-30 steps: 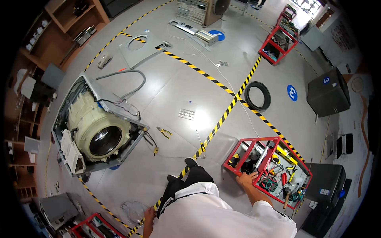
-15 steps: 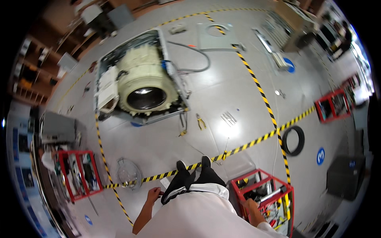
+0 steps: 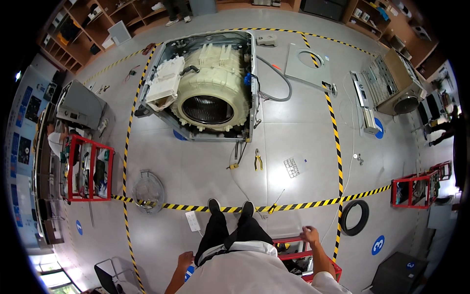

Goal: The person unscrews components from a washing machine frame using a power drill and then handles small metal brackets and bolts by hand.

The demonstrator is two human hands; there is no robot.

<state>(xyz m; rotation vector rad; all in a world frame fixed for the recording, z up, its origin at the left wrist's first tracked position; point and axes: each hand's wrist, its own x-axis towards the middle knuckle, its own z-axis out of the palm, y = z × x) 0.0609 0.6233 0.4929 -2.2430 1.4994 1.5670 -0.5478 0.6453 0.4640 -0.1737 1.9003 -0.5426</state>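
Observation:
My right hand is raised beside the red tool cart, fingers curled; I cannot make out what, if anything, they hold. My left hand hangs left of my legs, fingers curled, contents hidden. In front sits an opened washing machine with its cream tub and dark round opening exposed. Yellow-handled pliers, a screwdriver and a small plate of metal parts lie on the floor. A white power strip is by my left foot.
A clear round door part lies front-left, near another red cart and a person. A black rubber ring lies right. A metal panel and a partly dismantled appliance stand farther off. Someone's legs show by shelving.
My view has turned left, centring the washing machine. My right hand has lifted from inside the red cart to above it; the cart now sits mostly behind my body.

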